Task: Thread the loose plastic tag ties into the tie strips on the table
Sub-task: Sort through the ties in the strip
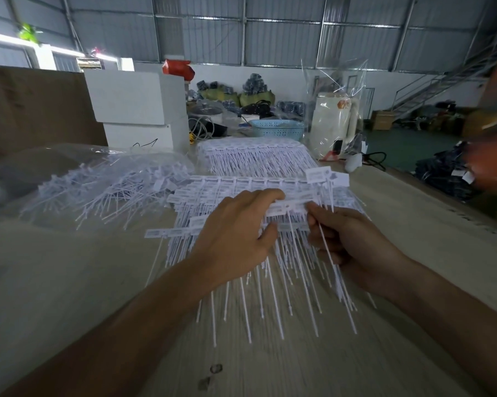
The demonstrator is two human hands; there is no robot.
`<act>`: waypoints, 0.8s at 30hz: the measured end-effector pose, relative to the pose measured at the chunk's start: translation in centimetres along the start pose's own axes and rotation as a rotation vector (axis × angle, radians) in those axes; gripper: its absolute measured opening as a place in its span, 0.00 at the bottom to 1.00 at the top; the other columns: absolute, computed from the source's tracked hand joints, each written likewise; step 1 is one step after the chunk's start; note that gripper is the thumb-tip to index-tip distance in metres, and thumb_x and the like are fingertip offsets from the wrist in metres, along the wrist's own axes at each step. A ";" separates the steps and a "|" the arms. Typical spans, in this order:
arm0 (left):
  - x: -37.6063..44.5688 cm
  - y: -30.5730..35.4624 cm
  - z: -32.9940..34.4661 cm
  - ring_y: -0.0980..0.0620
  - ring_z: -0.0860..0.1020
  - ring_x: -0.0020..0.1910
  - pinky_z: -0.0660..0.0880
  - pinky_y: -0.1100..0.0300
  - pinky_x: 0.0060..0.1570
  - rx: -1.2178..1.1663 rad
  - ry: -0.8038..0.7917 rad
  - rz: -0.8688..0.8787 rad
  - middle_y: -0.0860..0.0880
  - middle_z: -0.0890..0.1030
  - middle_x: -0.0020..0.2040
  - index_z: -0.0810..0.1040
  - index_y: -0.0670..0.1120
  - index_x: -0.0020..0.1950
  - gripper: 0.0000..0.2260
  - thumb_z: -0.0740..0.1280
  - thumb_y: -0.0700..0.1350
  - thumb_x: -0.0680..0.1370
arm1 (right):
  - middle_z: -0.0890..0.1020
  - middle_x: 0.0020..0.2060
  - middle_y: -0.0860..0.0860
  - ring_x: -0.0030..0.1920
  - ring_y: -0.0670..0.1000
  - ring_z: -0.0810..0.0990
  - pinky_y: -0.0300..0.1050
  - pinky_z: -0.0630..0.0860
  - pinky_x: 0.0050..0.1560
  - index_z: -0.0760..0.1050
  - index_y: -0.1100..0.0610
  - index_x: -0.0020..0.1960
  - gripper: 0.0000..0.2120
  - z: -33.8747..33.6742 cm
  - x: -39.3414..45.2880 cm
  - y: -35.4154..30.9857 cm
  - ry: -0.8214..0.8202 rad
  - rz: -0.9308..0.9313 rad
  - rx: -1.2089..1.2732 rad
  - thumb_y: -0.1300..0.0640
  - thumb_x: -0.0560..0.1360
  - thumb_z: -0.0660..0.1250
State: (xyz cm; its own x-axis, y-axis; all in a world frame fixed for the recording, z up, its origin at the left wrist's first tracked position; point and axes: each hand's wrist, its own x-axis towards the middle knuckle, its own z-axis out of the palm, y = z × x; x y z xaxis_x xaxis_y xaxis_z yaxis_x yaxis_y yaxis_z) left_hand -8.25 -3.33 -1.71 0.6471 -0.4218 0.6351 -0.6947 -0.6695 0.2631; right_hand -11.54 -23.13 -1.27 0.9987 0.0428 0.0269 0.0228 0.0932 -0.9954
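Tie strips [287,207] under my fingers white, tags with faint grey print; loose ties [104,190] left also white, in clear plastic bag [55,159]; table [69,267] pale wood grain, two dark knots near me; basket [279,129] light blue, lattice-hole pattern; boxes [132,96] plain white; bag [177,68] behind them red-orange; floor [399,144] dark green

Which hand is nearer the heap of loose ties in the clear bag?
Left. The left hand rests on the tie strips, right of the bagged loose ties; the right hand is farther right.
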 end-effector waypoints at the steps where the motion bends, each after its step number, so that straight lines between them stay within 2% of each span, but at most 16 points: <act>1: 0.0 -0.1 0.0 0.47 0.77 0.57 0.73 0.53 0.55 -0.002 0.002 -0.006 0.51 0.80 0.61 0.74 0.54 0.68 0.16 0.66 0.50 0.80 | 0.58 0.28 0.48 0.27 0.47 0.54 0.39 0.55 0.22 0.74 0.54 0.37 0.14 0.1 0.0 0.1 -0.013 0.000 -0.010 0.47 0.76 0.68; 5: 0.1 -0.3 -0.1 0.46 0.80 0.54 0.77 0.48 0.52 -0.001 0.070 0.037 0.50 0.83 0.55 0.80 0.48 0.62 0.13 0.66 0.49 0.79 | 0.57 0.28 0.48 0.28 0.48 0.53 0.39 0.54 0.23 0.76 0.54 0.37 0.15 0.5 -0.3 0.2 -0.044 -0.009 -0.092 0.46 0.77 0.68; 8: 0.1 -0.4 -0.2 0.46 0.81 0.49 0.79 0.48 0.48 0.020 0.122 0.072 0.49 0.84 0.49 0.83 0.47 0.58 0.13 0.65 0.49 0.77 | 0.58 0.27 0.48 0.26 0.47 0.55 0.38 0.55 0.24 0.77 0.57 0.40 0.15 0.7 -0.5 0.0 -0.042 -0.060 -0.152 0.46 0.78 0.67; 13: 0.1 -0.6 0.0 0.49 0.82 0.49 0.79 0.48 0.47 -0.087 0.066 0.047 0.51 0.85 0.49 0.83 0.47 0.57 0.12 0.64 0.49 0.79 | 0.61 0.25 0.47 0.23 0.45 0.57 0.36 0.57 0.23 0.76 0.59 0.38 0.15 0.8 -0.6 -0.1 0.009 -0.164 -0.228 0.51 0.80 0.65; 15: 0.3 -0.8 0.1 0.53 0.82 0.47 0.78 0.51 0.48 -0.201 0.018 0.007 0.52 0.85 0.48 0.83 0.47 0.56 0.10 0.66 0.47 0.80 | 0.62 0.23 0.46 0.22 0.44 0.58 0.36 0.57 0.23 0.76 0.59 0.37 0.16 0.8 -0.7 -0.1 0.027 -0.213 -0.250 0.53 0.81 0.65; 18: 0.5 -0.7 0.1 0.61 0.81 0.42 0.76 0.62 0.43 -0.326 -0.050 -0.034 0.56 0.84 0.42 0.85 0.46 0.52 0.05 0.69 0.43 0.80 | 0.63 0.22 0.46 0.22 0.44 0.59 0.35 0.58 0.23 0.76 0.59 0.36 0.16 0.8 -0.8 -0.2 0.043 -0.283 -0.266 0.55 0.81 0.65; 21: 0.7 -0.7 -0.3 0.60 0.81 0.40 0.73 0.66 0.44 -0.448 -0.085 -0.049 0.55 0.84 0.40 0.85 0.44 0.46 0.06 0.68 0.40 0.80 | 0.64 0.22 0.46 0.22 0.44 0.59 0.36 0.58 0.24 0.75 0.58 0.35 0.16 0.7 -0.8 -0.3 0.050 -0.311 -0.277 0.56 0.81 0.64; 24: 0.9 -0.8 -0.6 0.59 0.81 0.39 0.74 0.67 0.44 -0.542 -0.097 -0.078 0.54 0.85 0.41 0.85 0.44 0.46 0.08 0.68 0.41 0.81 | 0.64 0.23 0.46 0.22 0.44 0.60 0.36 0.59 0.25 0.74 0.59 0.37 0.15 0.4 -0.7 -0.4 0.033 -0.313 -0.306 0.56 0.81 0.63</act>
State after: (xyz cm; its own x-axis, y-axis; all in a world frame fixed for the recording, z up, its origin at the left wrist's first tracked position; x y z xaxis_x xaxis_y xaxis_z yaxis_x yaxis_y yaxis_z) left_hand -7.36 -2.81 -0.92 0.7109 -0.4550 0.5363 -0.6897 -0.3013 0.6585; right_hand -12.28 -22.78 -0.86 0.9424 0.0274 0.3335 0.3319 -0.2023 -0.9214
